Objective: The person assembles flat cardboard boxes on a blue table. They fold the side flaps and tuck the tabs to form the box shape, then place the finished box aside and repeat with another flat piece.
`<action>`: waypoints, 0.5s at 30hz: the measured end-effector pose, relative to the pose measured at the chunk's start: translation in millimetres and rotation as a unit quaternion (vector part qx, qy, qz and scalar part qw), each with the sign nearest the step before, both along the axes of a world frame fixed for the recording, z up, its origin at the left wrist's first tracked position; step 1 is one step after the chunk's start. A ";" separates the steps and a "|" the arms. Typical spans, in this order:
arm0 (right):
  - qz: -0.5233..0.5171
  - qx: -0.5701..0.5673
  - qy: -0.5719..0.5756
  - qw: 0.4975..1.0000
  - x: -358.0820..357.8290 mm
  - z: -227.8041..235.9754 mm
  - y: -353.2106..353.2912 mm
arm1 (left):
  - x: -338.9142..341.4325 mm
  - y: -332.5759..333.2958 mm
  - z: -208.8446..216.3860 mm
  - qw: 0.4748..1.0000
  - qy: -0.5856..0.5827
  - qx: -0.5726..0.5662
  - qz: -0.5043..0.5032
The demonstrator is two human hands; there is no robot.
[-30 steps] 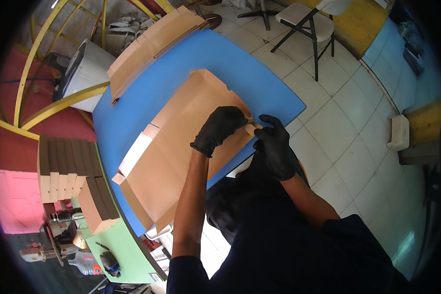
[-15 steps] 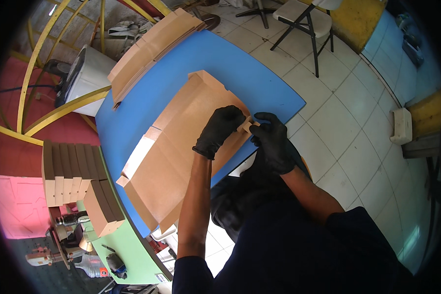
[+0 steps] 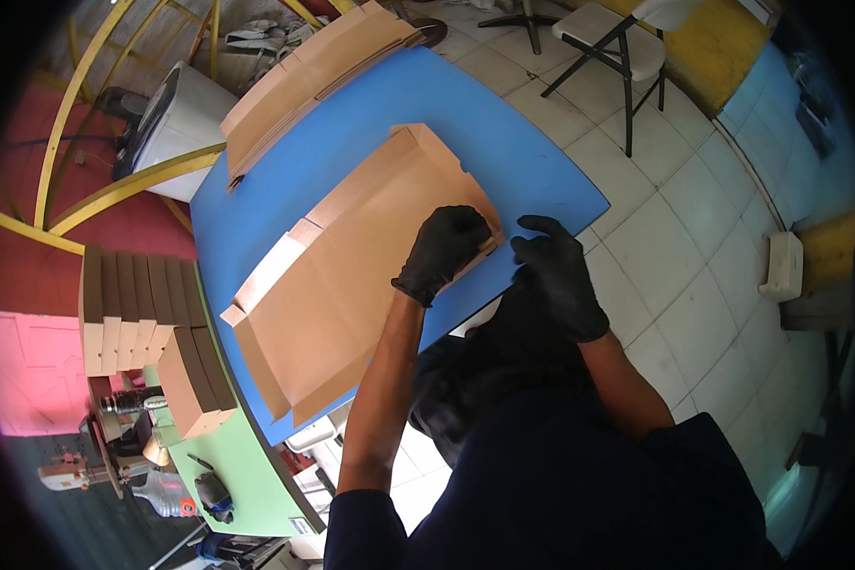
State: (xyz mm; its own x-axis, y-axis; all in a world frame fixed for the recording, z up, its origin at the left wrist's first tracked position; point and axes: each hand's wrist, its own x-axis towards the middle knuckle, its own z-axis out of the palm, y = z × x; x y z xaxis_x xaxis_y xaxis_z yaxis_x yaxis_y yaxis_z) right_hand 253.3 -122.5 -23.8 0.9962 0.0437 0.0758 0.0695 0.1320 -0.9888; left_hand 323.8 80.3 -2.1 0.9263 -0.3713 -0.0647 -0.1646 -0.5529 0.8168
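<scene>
A brown cardboard box blank (image 3: 351, 271), its edge flaps partly raised, lies unfolded across the blue table (image 3: 503, 123). My left hand (image 3: 444, 249), in a black glove, pinches the blank's right-hand corner with its fingers curled. That hand covers most of the corner flap it grips. My right hand (image 3: 562, 275), gloved in black too, is off the cardboard beyond the table's near edge. Its thumb and fingers are apart with nothing between them.
Flat cardboard blanks (image 3: 313, 81) are stacked at the table's far left. Several folded brown boxes (image 3: 142, 304) stand beside a green table (image 3: 247, 484). A white bin-like container (image 3: 176, 123) leans by yellow metal bars. A folding chair (image 3: 617, 52) stands on the tiled floor.
My right hand has let go of the corner flap and drawn away to the right, its fingers spreading. My left hand stays at the corner, where the flap now stands closer in.
</scene>
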 end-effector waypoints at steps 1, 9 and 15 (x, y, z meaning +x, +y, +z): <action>-0.004 -0.033 -0.026 0.999 2.2 -0.9 -5.9 | -3.5 -1.1 -0.6 0.999 -0.033 -0.023 0.002; -0.088 -0.230 -0.130 0.960 41.5 5.7 -33.1 | -99.0 -14.8 18.2 0.990 -0.094 -0.035 -0.103; 0.041 -0.453 -0.208 0.866 61.1 20.8 -37.8 | -137.6 13.5 39.9 0.928 -0.069 0.277 -0.239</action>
